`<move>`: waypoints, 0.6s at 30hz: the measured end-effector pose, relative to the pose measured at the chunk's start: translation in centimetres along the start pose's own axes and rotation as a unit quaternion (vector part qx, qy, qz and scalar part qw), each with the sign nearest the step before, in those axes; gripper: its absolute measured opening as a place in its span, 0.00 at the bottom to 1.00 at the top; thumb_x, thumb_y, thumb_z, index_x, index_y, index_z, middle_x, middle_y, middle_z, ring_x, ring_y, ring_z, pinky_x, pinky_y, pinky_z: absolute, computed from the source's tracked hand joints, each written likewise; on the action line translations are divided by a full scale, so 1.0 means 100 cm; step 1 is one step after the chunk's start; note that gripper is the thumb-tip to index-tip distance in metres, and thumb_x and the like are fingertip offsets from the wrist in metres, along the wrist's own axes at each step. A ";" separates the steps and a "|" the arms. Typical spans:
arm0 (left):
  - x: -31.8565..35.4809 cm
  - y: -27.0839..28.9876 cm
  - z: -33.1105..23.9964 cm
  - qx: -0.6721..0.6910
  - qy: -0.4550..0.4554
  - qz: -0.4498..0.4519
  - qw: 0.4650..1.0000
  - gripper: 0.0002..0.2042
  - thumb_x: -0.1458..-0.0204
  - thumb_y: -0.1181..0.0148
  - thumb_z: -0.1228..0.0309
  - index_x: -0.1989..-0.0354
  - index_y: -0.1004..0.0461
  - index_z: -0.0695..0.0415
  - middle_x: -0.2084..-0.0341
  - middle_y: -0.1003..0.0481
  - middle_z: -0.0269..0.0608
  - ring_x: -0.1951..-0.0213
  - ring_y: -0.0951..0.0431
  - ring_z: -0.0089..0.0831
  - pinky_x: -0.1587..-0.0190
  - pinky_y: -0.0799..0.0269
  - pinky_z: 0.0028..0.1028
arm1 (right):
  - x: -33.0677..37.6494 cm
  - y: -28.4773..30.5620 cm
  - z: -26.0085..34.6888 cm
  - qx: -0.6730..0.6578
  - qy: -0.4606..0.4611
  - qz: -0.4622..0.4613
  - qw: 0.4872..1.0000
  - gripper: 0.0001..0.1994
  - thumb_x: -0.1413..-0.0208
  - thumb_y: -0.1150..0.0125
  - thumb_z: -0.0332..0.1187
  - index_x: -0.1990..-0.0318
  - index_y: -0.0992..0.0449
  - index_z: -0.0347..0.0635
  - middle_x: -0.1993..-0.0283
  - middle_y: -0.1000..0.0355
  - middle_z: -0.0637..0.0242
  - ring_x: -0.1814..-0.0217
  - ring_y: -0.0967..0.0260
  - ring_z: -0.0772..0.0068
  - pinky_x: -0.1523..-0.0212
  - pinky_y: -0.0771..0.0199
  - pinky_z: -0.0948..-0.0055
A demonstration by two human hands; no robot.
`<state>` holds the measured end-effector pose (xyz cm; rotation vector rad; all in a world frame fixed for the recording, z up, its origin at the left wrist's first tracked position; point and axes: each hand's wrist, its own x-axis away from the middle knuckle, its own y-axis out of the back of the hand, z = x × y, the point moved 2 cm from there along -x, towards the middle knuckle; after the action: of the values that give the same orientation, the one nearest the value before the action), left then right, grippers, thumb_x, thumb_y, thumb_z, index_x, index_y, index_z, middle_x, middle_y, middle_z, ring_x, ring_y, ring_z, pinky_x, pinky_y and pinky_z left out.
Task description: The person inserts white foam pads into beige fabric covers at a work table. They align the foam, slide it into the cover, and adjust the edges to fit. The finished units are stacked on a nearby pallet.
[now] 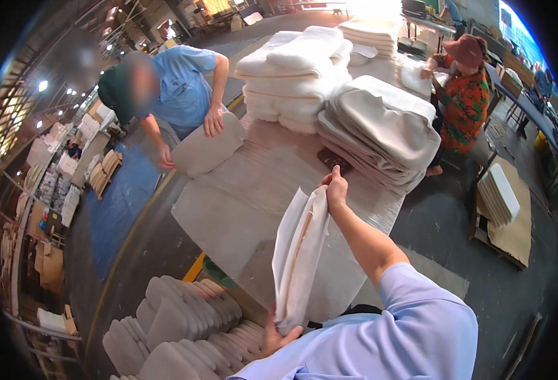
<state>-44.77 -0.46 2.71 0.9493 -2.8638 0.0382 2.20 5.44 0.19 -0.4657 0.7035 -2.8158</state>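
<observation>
Pale padded panel [309,266] — held between two hands. Right hand [337,190] grips its far end, left hand [280,337] its near.

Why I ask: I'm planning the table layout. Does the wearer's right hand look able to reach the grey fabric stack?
Probably yes: the right hand is near the grey fabric stack with nothing tall between, though its grip on the white folded piece may hinder it.
</observation>
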 end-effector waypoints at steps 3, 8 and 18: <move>-0.029 -0.029 -0.011 0.106 0.069 0.096 0.987 0.44 0.36 0.34 0.68 0.17 0.56 0.57 0.29 0.36 0.48 0.34 0.29 0.35 0.33 0.32 0.32 | 0.007 0.006 -0.004 0.070 0.016 0.010 0.997 0.31 0.26 0.50 0.61 0.58 0.20 0.35 0.64 0.22 0.58 0.60 0.24 0.67 0.57 0.24 0.65; -0.111 -0.024 -0.020 0.051 -0.029 0.051 0.997 0.41 0.30 0.42 0.60 0.18 0.57 0.64 0.21 0.46 0.50 0.22 0.45 0.37 0.22 0.50 0.35 | 0.120 -0.011 -0.018 0.251 0.081 0.173 0.949 0.43 0.37 0.31 0.44 0.20 0.46 0.41 0.21 0.42 0.50 0.18 0.47 0.56 0.22 0.44 0.61; -0.327 -0.075 -0.067 -0.184 -0.085 0.009 0.979 0.29 0.39 0.40 0.71 0.29 0.32 0.65 0.35 0.25 0.60 0.34 0.24 0.45 0.33 0.30 0.36 | 0.113 0.033 0.013 0.215 0.057 0.134 0.966 0.19 0.36 0.44 0.25 0.40 0.19 0.31 0.52 0.18 0.66 0.48 0.27 0.79 0.43 0.29 0.77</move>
<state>-13.55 13.32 5.10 0.8850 -2.8777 -0.5755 -7.46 -1.02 2.49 -0.1193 0.1405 -2.6387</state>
